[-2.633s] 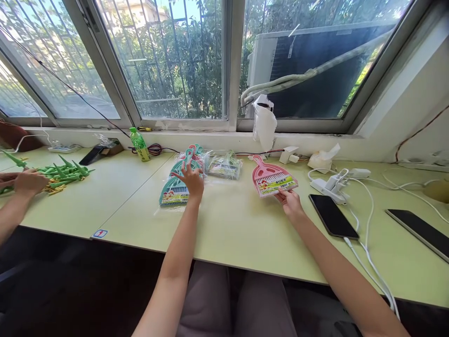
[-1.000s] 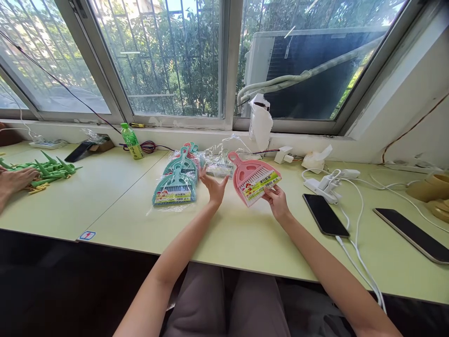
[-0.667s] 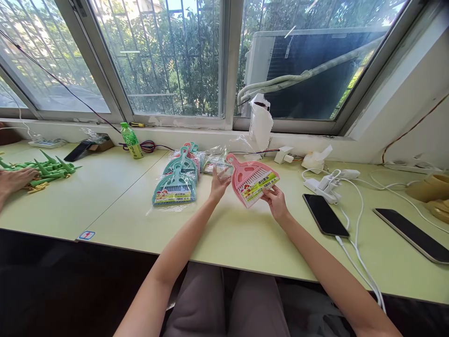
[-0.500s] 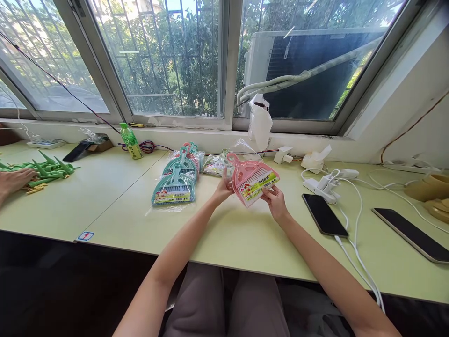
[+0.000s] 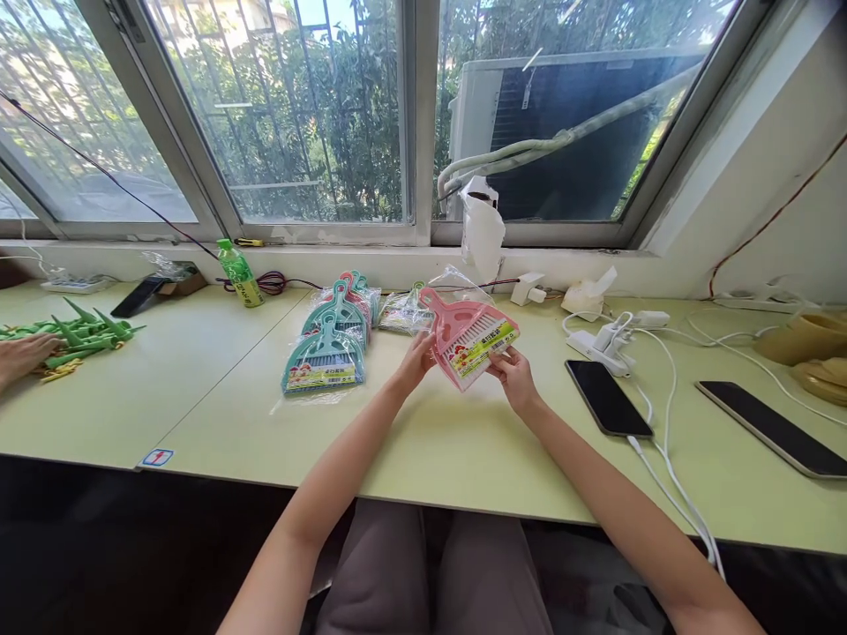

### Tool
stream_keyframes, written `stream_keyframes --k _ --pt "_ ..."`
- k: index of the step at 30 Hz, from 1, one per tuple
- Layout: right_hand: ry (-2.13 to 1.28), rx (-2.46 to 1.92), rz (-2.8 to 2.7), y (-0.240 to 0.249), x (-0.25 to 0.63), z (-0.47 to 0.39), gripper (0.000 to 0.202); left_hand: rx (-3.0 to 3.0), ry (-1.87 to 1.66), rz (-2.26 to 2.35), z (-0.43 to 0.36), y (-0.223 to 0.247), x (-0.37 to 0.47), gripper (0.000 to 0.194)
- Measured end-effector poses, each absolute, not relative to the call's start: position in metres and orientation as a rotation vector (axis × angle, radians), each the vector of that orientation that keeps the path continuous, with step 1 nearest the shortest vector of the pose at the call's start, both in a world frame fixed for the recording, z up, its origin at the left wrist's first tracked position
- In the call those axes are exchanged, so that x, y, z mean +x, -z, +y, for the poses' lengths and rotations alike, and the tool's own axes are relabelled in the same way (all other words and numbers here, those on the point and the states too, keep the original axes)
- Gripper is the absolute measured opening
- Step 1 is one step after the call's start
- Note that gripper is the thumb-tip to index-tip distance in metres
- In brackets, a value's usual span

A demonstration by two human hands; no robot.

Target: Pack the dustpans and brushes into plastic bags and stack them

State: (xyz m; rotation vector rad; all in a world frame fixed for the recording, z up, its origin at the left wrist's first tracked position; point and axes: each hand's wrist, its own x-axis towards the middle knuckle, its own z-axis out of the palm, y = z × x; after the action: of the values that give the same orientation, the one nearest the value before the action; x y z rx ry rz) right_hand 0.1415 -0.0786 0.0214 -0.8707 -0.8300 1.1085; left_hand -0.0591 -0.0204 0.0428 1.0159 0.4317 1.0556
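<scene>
Between my hands, above the table, is a pink dustpan and brush set [image 5: 456,322] in a clear plastic bag, tilted, its yellow-green printed label facing me. My left hand [image 5: 418,360] grips its left edge below the handle. At the lower right edge, the thumb and fingers of my right hand [image 5: 514,379] pinch the set near the label. To the left lie several bagged sets overlapping in a row, with a teal dustpan and brush set [image 5: 324,357] at the front. Behind my left hand rests another bagged set [image 5: 403,310] with a green handle.
A phone [image 5: 609,397] on a charging cable and a second dark phone [image 5: 771,428] lie right, near a white power strip [image 5: 601,348]. A green bottle [image 5: 240,273] stands by the window. Far left, another person's hand [image 5: 26,357] touches green pointed pieces [image 5: 86,331].
The view has shifted slightly. Both hands still hold the pink set at almost the same tilt. The other person's hand stays on the green pieces.
</scene>
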Motion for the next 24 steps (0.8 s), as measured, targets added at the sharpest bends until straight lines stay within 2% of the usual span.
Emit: stream_keyframes --k 4,11,19,24 --pt "-1.081 -0.878 -0.823 -0.022 0.137 -0.08 0.044 1.055 -1.007 0.483 -0.03 -0.035 -0.044 0.059" --pt "-1.017 -0.873 -0.77 -0.022 0.142 -0.078 0.046 1.083 -0.847 0.473 -0.043 -0.027 -0.031 0.064" --pt "-1.003 -0.861 -0.788 -0.025 0.141 -0.078 0.047 1.058 -1.077 0.466 -0.057 -0.018 -0.014 0.067" --pt "-0.978 -0.837 -0.762 -0.03 0.145 -0.079 0.043 1.065 -0.901 0.449 -0.07 -0.018 -0.007 0.063"
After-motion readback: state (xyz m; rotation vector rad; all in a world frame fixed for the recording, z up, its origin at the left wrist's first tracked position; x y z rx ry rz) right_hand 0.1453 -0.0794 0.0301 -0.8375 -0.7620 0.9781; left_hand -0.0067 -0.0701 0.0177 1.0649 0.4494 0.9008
